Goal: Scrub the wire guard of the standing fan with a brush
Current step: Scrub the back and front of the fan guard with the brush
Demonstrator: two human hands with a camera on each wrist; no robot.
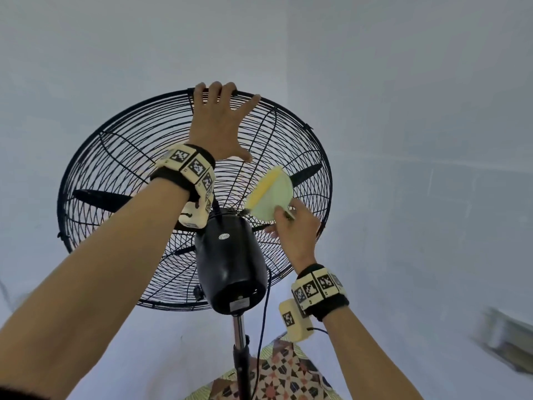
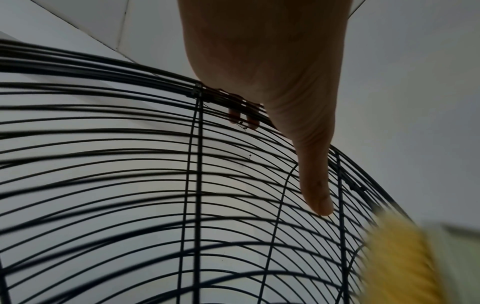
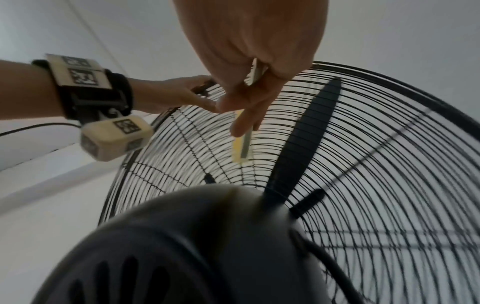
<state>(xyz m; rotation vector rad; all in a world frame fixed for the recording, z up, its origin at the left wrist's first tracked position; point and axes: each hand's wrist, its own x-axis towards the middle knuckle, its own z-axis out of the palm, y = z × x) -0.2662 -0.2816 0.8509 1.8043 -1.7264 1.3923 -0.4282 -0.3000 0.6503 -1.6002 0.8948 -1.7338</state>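
A black standing fan faces away from me, its round wire guard [image 1: 121, 157] tilted upward. My left hand [image 1: 227, 125] grips the guard's top rim, with fingers curled over it and the thumb stretched down across the wires. In the left wrist view the fingertips [image 2: 244, 121] show through the guard [image 2: 130, 185]. My right hand [image 1: 288, 223] holds a pale green brush [image 1: 271, 194] with yellow bristles set against the rear wires, right of the motor. The brush [image 3: 242, 148] lies on the guard [image 3: 389, 164] in the right wrist view; it is a yellow blur [image 2: 405, 257] in the left wrist view.
The black motor housing [image 1: 230, 261] juts toward me from the guard's centre, on a metal pole [image 1: 239, 336] with a dark cord [image 1: 264, 327] hanging beside it. Black blades [image 1: 101, 199] sit inside the guard. A patterned mat [image 1: 285, 373] lies below. Pale walls surround the fan.
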